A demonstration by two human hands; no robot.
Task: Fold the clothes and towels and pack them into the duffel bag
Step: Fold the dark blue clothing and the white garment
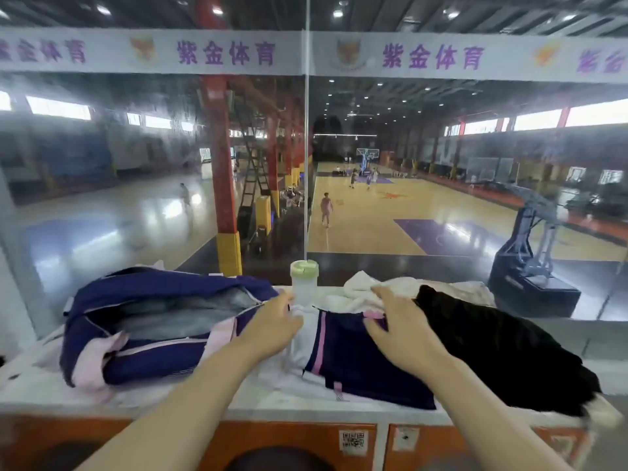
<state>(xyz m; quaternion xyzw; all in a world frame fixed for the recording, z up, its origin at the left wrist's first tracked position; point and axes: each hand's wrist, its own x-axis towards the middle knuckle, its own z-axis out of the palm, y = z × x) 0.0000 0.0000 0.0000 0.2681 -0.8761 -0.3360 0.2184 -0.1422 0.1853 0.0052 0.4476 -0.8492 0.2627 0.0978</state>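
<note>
navy duffel bag with pink trim, grey lining; navy shorts striped pink, white; black garment; white towel

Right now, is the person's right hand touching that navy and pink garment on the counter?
Touching. The head view shows the right hand lying on the navy garment, fingers spread over its upper edge.

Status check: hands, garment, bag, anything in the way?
Both hands, left and right, flat on navy garment. Duffel bag unzipped, left. Bottle just behind.
</note>
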